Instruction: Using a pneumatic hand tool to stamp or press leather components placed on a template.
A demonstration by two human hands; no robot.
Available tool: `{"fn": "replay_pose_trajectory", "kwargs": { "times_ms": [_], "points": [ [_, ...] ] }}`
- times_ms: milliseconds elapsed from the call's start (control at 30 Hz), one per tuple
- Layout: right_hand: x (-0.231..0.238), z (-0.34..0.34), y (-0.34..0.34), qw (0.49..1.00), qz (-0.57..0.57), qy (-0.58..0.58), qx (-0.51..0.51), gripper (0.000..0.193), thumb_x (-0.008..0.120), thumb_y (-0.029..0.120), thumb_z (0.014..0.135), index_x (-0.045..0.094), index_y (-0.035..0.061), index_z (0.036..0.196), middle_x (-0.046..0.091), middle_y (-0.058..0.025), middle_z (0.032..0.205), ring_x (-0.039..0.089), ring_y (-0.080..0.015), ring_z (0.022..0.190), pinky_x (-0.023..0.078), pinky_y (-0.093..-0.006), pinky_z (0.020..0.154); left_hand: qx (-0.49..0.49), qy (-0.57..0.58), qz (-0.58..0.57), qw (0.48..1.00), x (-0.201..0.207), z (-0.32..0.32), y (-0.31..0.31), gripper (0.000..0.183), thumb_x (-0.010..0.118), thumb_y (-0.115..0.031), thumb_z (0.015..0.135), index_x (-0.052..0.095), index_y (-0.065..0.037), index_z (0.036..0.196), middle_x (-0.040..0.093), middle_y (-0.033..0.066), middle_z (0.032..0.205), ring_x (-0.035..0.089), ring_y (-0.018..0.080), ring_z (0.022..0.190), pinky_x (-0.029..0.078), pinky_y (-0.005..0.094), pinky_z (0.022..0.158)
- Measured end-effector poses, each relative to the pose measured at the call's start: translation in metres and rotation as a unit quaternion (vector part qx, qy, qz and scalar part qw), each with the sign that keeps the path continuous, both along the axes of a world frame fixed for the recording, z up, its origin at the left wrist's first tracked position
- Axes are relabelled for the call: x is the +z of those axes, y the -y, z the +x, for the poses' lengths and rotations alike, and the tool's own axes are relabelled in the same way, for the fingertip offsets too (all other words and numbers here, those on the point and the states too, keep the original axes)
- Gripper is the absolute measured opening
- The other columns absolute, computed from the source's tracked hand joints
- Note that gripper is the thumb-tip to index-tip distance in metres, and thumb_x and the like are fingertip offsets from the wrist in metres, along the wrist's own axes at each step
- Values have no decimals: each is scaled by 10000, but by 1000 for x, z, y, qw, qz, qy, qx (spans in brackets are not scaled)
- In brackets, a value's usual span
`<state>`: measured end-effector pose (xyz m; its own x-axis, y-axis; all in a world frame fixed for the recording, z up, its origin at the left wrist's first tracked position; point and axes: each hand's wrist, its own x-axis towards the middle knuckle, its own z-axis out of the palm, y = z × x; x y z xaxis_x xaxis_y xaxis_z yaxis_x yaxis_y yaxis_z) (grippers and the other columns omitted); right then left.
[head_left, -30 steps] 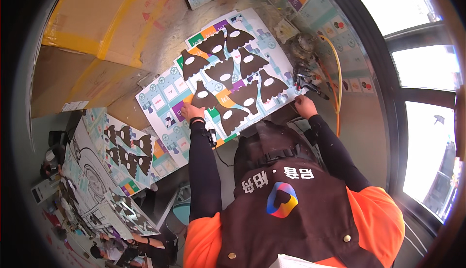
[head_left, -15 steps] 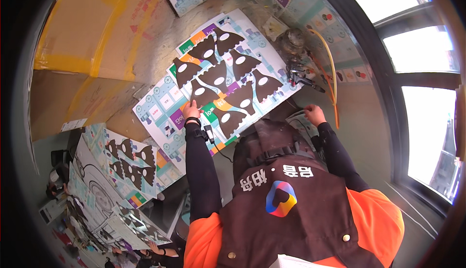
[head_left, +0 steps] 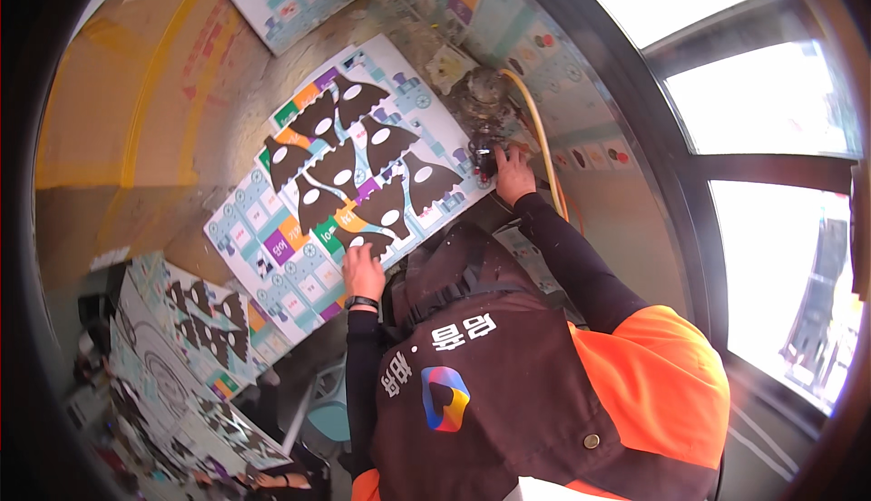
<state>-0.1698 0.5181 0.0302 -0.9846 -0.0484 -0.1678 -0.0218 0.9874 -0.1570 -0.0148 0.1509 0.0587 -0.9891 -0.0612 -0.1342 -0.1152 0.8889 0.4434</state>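
Dark brown die-cut pieces (head_left: 342,176) with white ovals and scalloped edges lie in a cluster on a printed pastel sheet (head_left: 399,63). My left hand (head_left: 365,274) rests at the sheet's near edge, fingers apart, fingertips on the nearest dark piece. Beyond the sheet's right edge, my right hand (head_left: 514,177) is closed around the dark handle of a tool (head_left: 484,161), which its fingers partly cover. Next to that tool stands a dirty metal canister (head_left: 481,93).
A large taped cardboard box (head_left: 118,93) fills the left. A yellow hose (head_left: 535,115) curves down by the right wall near the windows (head_left: 762,97). More printed sheets with dark pieces (head_left: 207,319) lie at lower left, where another person's arm (head_left: 277,480) shows.
My right hand has gone from beside my lap up to the dark-handled tool. My left hand has slid along the sheet's near edge to the nearest piece. The view has shifted.
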Motion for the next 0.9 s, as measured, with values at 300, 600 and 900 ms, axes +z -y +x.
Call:
{"fn": "replay_pose_trajectory", "kwargs": {
  "times_ms": [300, 600, 900],
  "points": [
    [21, -30, -4, 984, -164, 38, 61, 508, 695, 115, 728, 547, 94, 1213, 616, -185, 1104, 646, -371, 980, 538, -464, 810, -125, 17, -44, 991, 0, -43, -75, 468, 604, -100, 817, 589, -120, 1284, 546, 100, 1286, 500, 303, 1210, 426, 466, 978],
    [75, -42, 68, 810, -438, 387, -59, 308, 616, 63, 734, 597, 27, 1039, 663, -85, 806, 666, -187, 699, 543, -335, 503, -152, 105, -86, 979, -30, -69, -88, 649, 605, -70, 786, 465, -125, 1417, 381, 119, 1479, 390, 373, 1335, 502, 489, 975],
    [48, -51, 89, 886, -365, 285, -21, 265, 619, 110, 724, 598, 4, 966, 637, -133, 687, 634, -237, 596, 498, -372, 558, -176, 120, -74, 974, -24, -73, -80, 638, 622, -90, 780, 486, -132, 1402, 365, 106, 1479, 360, 354, 1351, 526, 445, 958]
  ]
}}
